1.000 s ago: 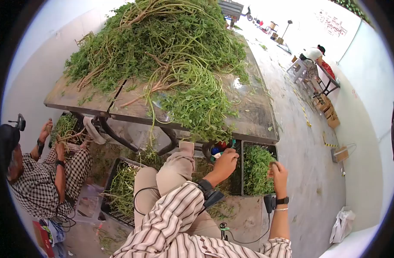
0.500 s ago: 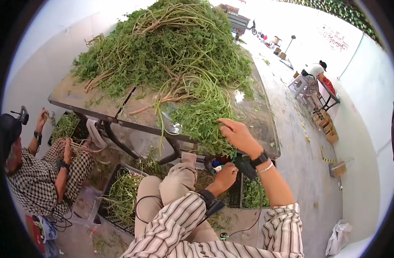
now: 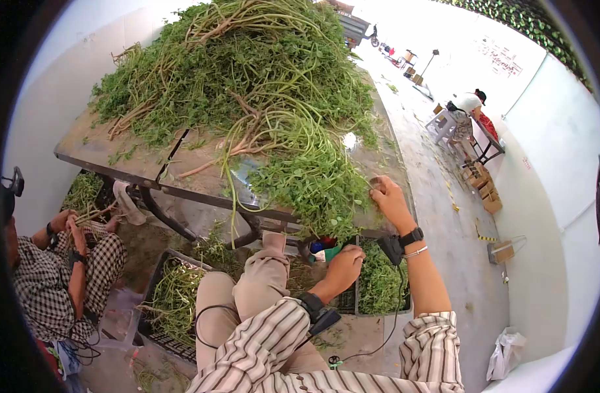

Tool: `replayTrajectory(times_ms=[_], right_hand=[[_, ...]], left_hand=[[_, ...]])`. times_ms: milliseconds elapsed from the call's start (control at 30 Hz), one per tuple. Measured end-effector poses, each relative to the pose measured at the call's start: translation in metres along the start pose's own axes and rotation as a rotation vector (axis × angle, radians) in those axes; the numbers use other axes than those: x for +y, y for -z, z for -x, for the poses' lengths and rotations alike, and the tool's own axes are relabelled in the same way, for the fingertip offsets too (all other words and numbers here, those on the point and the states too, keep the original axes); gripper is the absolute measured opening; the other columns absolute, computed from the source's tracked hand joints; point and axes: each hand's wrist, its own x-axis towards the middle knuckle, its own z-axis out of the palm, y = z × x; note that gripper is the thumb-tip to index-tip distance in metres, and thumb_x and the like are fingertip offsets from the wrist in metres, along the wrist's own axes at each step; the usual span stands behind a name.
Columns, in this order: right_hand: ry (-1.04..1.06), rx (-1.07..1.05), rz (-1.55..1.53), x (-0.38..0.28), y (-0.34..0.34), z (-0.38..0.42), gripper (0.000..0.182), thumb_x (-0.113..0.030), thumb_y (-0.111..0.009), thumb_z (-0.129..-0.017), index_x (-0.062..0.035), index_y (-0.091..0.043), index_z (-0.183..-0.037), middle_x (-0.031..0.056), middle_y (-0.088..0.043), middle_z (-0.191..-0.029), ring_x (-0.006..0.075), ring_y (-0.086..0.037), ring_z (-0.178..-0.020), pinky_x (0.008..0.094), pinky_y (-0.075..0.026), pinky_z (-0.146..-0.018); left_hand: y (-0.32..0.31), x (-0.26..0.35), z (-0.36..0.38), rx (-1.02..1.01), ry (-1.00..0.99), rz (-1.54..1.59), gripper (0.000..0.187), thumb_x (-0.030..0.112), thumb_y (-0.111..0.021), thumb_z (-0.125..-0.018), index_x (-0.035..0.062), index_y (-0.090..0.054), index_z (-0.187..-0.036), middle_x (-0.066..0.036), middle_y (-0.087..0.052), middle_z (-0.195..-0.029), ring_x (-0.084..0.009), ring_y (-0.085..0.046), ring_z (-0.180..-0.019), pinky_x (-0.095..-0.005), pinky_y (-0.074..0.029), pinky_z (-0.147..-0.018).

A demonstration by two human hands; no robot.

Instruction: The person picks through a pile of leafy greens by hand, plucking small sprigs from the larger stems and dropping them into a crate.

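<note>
A big heap of leafy greens with long stems lies on the table. A looser bunch of the greens hangs over its front edge. My right hand is over the table just right of that bunch, thumb and fingers pinched together; what they hold, if anything, is too small to make out. Below the table edge, my left hand is closed, fingertips pressed together near the hanging leaves. Whatever may be in it is hidden.
Black crates of greens stand on the floor, one left of my knees, another by my left hand. A person in checks holds stems at the left. Another person bends over a table at the back right, near cardboard boxes.
My right hand has moved right, off the bunch of greens. My left hand stays below the table edge. The person at the left has lowered a raised hand to the stems.
</note>
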Motion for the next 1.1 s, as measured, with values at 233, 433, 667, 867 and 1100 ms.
replayTrajectory(times_ms=[233, 433, 667, 867, 1100], right_hand=[[-0.091, -0.054, 0.087, 0.028, 0.008, -0.009, 0.027, -0.014, -0.056, -0.079, 0.0051, -0.06, -0.097, 0.0131, -0.06, -0.076, 0.0214, -0.055, -0.07, 0.0329, -0.044, -0.067], [-0.048, 0.039, 0.098, 0.048, 0.019, -0.022, 0.026, -0.017, -0.056, -0.081, 0.0049, -0.062, -0.091, 0.0133, -0.061, -0.077, 0.0221, -0.057, -0.071, 0.0325, -0.044, -0.068], [-0.25, -0.11, 0.082, 0.035, 0.019, -0.006, 0.029, -0.025, -0.056, -0.085, 0.0031, -0.061, -0.086, 0.0061, -0.055, -0.071, 0.0129, -0.049, -0.067, 0.0306, -0.039, -0.06], [-0.012, 0.008, 0.116, 0.009, 0.022, -0.008, 0.027, -0.021, -0.054, -0.085, 0.0024, -0.06, -0.097, 0.0097, -0.059, -0.081, 0.0176, -0.054, -0.073, 0.0298, -0.043, -0.067], [0.169, -0.223, 0.11, -0.044, 0.0, -0.025, 0.028, -0.019, -0.049, -0.086, -0.0014, -0.059, -0.106, 0.0152, -0.062, -0.09, 0.0237, -0.059, -0.079, 0.0326, -0.045, -0.073]], left_hand=[[0.006, 0.005, -0.003, 0.053, -0.016, 0.089, 0.021, 0.011, -0.046, -0.091, -0.0035, -0.059, -0.1, -0.015, -0.054, -0.109, -0.0319, -0.054, -0.095, -0.0429, -0.045, -0.079], [0.006, 0.009, -0.002, 0.036, 0.009, 0.092, 0.022, 0.011, -0.045, -0.092, -0.0041, -0.059, -0.101, -0.015, -0.055, -0.109, -0.0313, -0.053, -0.096, -0.0418, -0.045, -0.08], [0.004, 0.017, -0.004, 0.058, -0.048, 0.12, 0.02, 0.009, -0.049, -0.088, -0.0041, -0.06, -0.099, -0.015, -0.056, -0.11, -0.0314, -0.056, -0.094, -0.0397, -0.044, -0.08], [0.002, 0.022, -0.004, 0.064, -0.064, 0.157, 0.018, 0.006, -0.048, -0.087, -0.0031, -0.059, -0.098, -0.015, -0.055, -0.108, -0.0293, -0.056, -0.091, -0.0377, -0.045, -0.078], [-0.006, 0.017, -0.004, 0.008, -0.026, 0.188, 0.018, 0.004, -0.046, -0.087, -0.0022, -0.059, -0.098, -0.015, -0.055, -0.108, -0.0304, -0.056, -0.091, -0.0382, -0.046, -0.077]])
